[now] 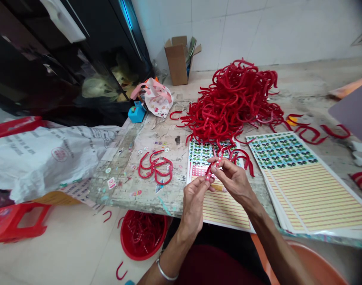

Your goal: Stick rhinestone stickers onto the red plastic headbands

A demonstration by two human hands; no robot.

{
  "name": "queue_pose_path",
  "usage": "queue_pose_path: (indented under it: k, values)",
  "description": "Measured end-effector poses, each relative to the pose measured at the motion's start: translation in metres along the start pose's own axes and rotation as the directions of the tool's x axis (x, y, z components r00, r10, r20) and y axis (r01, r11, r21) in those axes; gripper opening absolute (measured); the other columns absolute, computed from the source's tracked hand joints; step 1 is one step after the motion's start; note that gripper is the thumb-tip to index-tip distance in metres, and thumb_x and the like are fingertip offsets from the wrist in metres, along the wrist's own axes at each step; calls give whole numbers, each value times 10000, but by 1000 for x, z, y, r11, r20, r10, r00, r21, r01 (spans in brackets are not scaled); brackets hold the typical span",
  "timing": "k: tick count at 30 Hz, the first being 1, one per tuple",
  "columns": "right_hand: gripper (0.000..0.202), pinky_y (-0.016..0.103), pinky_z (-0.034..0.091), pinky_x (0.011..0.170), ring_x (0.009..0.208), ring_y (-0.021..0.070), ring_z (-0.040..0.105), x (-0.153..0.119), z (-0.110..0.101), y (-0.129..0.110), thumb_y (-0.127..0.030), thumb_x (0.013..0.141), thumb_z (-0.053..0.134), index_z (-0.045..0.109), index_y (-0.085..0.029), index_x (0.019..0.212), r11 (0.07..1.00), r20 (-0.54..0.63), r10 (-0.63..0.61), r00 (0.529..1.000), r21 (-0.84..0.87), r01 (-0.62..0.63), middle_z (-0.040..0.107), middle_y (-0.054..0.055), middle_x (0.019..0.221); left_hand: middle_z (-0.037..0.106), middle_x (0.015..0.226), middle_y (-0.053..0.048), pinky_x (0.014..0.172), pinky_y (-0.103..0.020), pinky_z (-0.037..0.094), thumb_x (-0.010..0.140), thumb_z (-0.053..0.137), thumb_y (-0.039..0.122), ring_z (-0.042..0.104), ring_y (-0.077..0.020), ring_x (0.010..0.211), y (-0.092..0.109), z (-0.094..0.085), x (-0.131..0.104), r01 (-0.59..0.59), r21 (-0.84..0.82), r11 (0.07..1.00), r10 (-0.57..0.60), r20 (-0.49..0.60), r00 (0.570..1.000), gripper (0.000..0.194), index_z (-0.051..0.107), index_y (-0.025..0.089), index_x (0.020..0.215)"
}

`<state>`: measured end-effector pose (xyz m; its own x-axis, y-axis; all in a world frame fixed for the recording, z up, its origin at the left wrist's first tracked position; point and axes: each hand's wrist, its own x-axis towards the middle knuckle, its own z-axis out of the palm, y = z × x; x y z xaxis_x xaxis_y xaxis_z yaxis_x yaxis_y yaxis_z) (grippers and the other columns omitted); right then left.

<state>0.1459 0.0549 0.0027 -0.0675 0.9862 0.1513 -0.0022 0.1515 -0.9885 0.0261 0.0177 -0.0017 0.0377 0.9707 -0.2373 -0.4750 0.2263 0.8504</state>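
Nearest, on the floor to the left of the printed sheet [225,211] and lower than it, a red basin [126,249] holds many red curved pieces, some with pale dots; these are probably finished. An orange basin [313,257] sits low to the sheet's right, its contents out of view.

Over the sheet's middle, the left hand [195,196] pinches the lower end of a dotted red strip [216,165] between thumb and fingers, while the right hand [233,177] grips it higher up. White dots line its face, so this one looks partly or nearly done; whether the dots are fully pressed down I cannot tell.

The sheet itself has green pictures at its far end, a little pink dotted print below them, then yellow lined rows, perhaps stripped backing. Left of the sheet, a few loose red curves [153,168] lie overlapping on the table [124,194]. Right of it rests a similar sheet stack [320,194].

Beyond the sheet, a large red heap [237,105] appears mostly plain, so much seems left. Farther back, left of the sheet, a cardboard box [176,65] stands by the wall.
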Motion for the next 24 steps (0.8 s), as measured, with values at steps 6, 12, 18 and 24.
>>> queue_pose_path:
  k: [6, 12, 18, 24]
  values:
    - [167, 249, 480, 635, 730, 125, 547, -1, 0, 2, -326, 805, 579, 514, -182, 747, 1000, 1, -1, 1000, 9, 1, 567, 76, 1035, 668, 813, -53, 771, -273, 400, 784, 598, 234, 586, -139, 718, 1, 2, 0, -2, -2, 1000, 2, 1, 1000, 110, 646, 134, 790]
    - [151, 251, 496, 591, 683, 118, 555, 0, 0, 2, -318, 809, 571, 535, -183, 752, 999, 19, -24, 1000, -41, 25, 567, 77, 1029, 657, 764, -44, 735, -258, 410, 791, 588, 269, 574, -134, 710, 0, 2, 1, -5, 19, 1000, 6, -15, 1000, 161, 658, 130, 748]
    - [170, 288, 524, 657, 897, 203, 616, -6, 7, 4, -295, 822, 561, 605, -183, 702, 983, -135, -98, 986, -167, 75, 649, 86, 991, 656, 746, -30, 765, -255, 397, 794, 572, 275, 571, -139, 752, -3, 2, 2, -74, 122, 990, 83, -74, 994, 184, 682, 142, 728]
    - [98, 333, 525, 731, 907, 222, 651, -10, 12, 10, -223, 805, 592, 685, -213, 777, 899, -248, -292, 924, -401, 177, 703, 59, 937, 635, 752, -22, 783, -249, 388, 805, 555, 259, 547, -137, 769, -4, 3, 2, -101, 176, 979, 119, -95, 988, 191, 679, 147, 712]
